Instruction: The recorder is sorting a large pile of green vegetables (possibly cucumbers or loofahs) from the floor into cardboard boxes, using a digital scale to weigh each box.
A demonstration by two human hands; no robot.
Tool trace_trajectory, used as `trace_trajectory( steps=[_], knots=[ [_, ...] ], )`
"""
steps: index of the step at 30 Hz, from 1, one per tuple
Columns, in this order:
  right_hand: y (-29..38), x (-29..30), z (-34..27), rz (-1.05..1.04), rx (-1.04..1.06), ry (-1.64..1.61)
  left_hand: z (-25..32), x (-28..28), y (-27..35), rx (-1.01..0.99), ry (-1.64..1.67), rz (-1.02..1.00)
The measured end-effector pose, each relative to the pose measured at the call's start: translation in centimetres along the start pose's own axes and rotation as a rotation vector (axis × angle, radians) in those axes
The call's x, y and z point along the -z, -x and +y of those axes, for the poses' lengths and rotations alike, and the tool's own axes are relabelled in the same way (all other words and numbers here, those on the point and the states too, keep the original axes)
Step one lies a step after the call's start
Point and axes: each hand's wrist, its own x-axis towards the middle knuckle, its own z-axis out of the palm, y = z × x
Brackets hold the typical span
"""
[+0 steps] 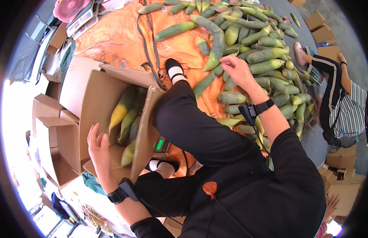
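Note:
My left hand [100, 150] is at the open side of a cardboard box [94, 98], fingers apart and nothing in them. Inside the box lie several green radishes [128, 117], one with a yellow end; the far ones are in shadow. My right hand [239, 70] hovers over the edge of a large radish heap [268, 55], its fingers loosely bent around nothing visible. Beside its fingertips lies a long, curved green radish [218, 44]; whether they touch it, I cannot tell. Both wrists wear black strapped devices.
An orange tarp [112, 41] lies under the heap. A scale with a lit green display [160, 145] is partly hidden beside the box. Other cardboard boxes [57, 145] stand at left. Another person [344, 110] sits at right near a second scale [315, 74].

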Motion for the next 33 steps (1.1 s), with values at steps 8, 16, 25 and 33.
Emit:
trace_trajectory(
  steps=[8,16,25,33],
  knots=[
    [5.9,3.0,15.8,0.062,-0.34,0.431,-0.5,0.2,0.8,-0.001,-0.206,-0.137],
    [15.6,3.7,19.1,0.058,-1.015,0.642,0.0,0.9,1.1,0.041,-0.203,-0.184],
    [15.3,1.9,17.6,-0.144,-0.983,0.896,0.0,0.3,1.3,-0.017,-0.25,-0.224],
    [13.7,2.8,20.5,-0.089,-0.914,0.175,0.3,0.8,1.3,-0.075,-0.31,-0.151]
  ],
)
